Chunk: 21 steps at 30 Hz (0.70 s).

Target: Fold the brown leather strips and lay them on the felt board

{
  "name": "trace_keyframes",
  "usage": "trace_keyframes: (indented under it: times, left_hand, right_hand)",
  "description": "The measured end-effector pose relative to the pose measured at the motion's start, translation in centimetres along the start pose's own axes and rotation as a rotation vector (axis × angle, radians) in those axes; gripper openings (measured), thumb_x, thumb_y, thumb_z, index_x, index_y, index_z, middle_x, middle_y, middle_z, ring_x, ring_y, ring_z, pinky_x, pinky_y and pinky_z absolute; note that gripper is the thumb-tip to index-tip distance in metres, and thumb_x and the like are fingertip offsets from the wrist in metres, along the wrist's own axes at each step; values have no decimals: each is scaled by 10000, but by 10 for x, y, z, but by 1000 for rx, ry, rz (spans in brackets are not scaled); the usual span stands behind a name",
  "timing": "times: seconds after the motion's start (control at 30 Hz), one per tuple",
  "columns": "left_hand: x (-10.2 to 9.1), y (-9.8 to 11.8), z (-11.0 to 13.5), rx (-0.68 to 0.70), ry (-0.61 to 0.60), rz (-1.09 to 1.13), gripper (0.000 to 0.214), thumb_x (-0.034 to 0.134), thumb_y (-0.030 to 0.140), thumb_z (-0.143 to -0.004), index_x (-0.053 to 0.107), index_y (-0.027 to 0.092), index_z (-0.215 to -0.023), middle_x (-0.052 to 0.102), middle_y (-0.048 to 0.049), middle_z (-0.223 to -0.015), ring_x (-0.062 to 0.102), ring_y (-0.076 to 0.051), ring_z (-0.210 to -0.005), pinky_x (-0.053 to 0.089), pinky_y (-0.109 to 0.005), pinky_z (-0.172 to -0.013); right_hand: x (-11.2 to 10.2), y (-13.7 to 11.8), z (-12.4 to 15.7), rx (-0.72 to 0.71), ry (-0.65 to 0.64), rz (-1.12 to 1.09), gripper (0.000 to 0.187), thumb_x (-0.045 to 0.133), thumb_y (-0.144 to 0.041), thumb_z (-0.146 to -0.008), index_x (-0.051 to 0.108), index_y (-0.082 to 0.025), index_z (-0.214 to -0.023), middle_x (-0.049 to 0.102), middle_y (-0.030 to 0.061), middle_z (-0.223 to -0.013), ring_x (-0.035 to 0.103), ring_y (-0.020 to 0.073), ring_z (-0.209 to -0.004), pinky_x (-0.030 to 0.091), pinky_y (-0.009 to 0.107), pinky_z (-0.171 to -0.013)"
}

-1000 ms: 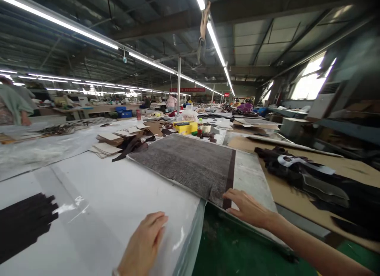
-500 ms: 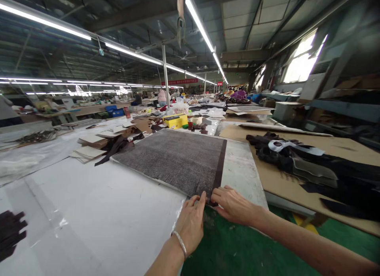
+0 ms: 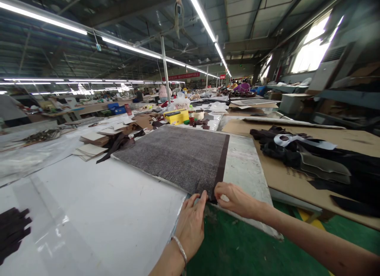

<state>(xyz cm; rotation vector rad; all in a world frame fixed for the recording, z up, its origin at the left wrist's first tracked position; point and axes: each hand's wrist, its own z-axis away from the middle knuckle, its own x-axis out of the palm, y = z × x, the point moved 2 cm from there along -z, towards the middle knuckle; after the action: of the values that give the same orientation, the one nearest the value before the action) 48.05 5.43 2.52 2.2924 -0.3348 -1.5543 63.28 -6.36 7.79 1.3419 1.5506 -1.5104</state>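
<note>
A dark grey speckled fabric sheet [image 3: 175,155] lies flat on the table, with a darker brown strip [image 3: 222,159] along its right side. At its near corner, the fingers of my left hand [image 3: 191,220] are stretched out, tips resting on the sheet's edge; the thumb is not clearly seen. My right hand [image 3: 239,198] is closed in a pinch on the near end of the brown strip, thumb and forefinger making a ring. What lies right under its fingertips is partly hidden. Pale, marked board [image 3: 245,159] shows beyond the strip.
White sheeting [image 3: 89,212] covers the table at left, bearing dark fabric strips [image 3: 13,234] and stacked cards [image 3: 89,151]. A yellow box [image 3: 177,117] and a bottle [image 3: 191,118] stand behind. Right, brown cardboard [image 3: 285,195] carries dark cloth pieces [image 3: 326,157]. Green floor [image 3: 225,244] lies below.
My right hand has shifted slightly right and up along the strip, its fingers now more tightly pinched. My left hand stays at the corner. The camera view has turned a little.
</note>
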Motion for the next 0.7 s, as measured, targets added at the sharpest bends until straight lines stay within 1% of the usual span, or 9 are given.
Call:
trace_keyframes:
  times: [0.1, 0.2, 0.3, 0.37, 0.43, 0.53, 0.6, 0.7]
  left_hand:
    - [2, 0, 0, 4, 16, 9, 768, 371, -2, -781, 185, 177, -1505, 525, -42, -1375, 325, -216, -1327, 299, -397, -1097]
    - [3, -1, 0, 10, 31, 6, 763, 370, -4, -786, 187, 174, -1505, 512, -54, -1387, 331, -224, -1327, 307, -412, -1093]
    - [4, 0, 0, 11, 34, -13, 742, 369, 3, -800, 194, 165, -1503, 509, -79, -1387, 346, -240, -1322, 322, -435, -1080]
    - [3, 1, 0, 14, 32, -27, 720, 370, 7, -811, 217, 169, -1496, 516, -77, -1378, 348, -244, -1320, 329, -437, -1075]
    - [0, 3, 0, 29, 24, -43, 691, 369, 9, -822, 261, 189, -1481, 514, -52, -1382, 337, -244, -1321, 334, -433, -1073]
    - [-2, 7, 0, 75, 2, -93, 613, 366, 25, -846, 372, 224, -1425, 475, -9, -1422, 319, -253, -1324, 336, -442, -1073]
    - [-3, 9, -1, 90, 0, -129, 553, 363, 43, -868, 428, 222, -1387, 455, -4, -1439, 317, -262, -1320, 330, -456, -1077]
    - [-3, 11, 0, 78, 15, -152, 507, 359, 67, -897, 448, 221, -1371, 463, -8, -1432, 318, -277, -1310, 330, -476, -1069]
  right_hand:
    - [3, 10, -1, 48, 20, -135, 150, 498, -51, -709, 588, -169, -685, 611, 21, -803, 566, 146, -719, 426, 246, -687]
    - [6, 21, -3, 105, 17, -256, 129, 507, -78, -674, 604, -164, -661, 624, 16, -781, 569, 142, -694, 426, 236, -645]
    - [10, 33, -6, 179, -2, -354, 107, 516, -133, -677, 620, -156, -674, 616, 1, -692, 556, 139, -634, 412, 226, -578]
    - [11, 40, -7, 221, -11, -398, 112, 512, -167, -691, 623, -151, -687, 602, -7, -637, 542, 138, -605, 404, 224, -553]
    - [12, 44, -8, 249, -4, -416, 122, 507, -188, -700, 622, -148, -695, 601, -5, -632, 537, 140, -607, 403, 229, -557]
    - [10, 45, -7, 268, 30, -398, 129, 497, -196, -711, 618, -150, -708, 613, 3, -669, 539, 146, -639, 401, 241, -585]
    - [9, 43, -6, 271, 47, -367, 127, 490, -193, -723, 610, -153, -712, 614, 7, -680, 538, 149, -649, 393, 248, -591]
    - [6, 35, -4, 253, 51, -307, 111, 485, -187, -748, 587, -159, -714, 592, 4, -654, 521, 148, -620, 368, 251, -560]
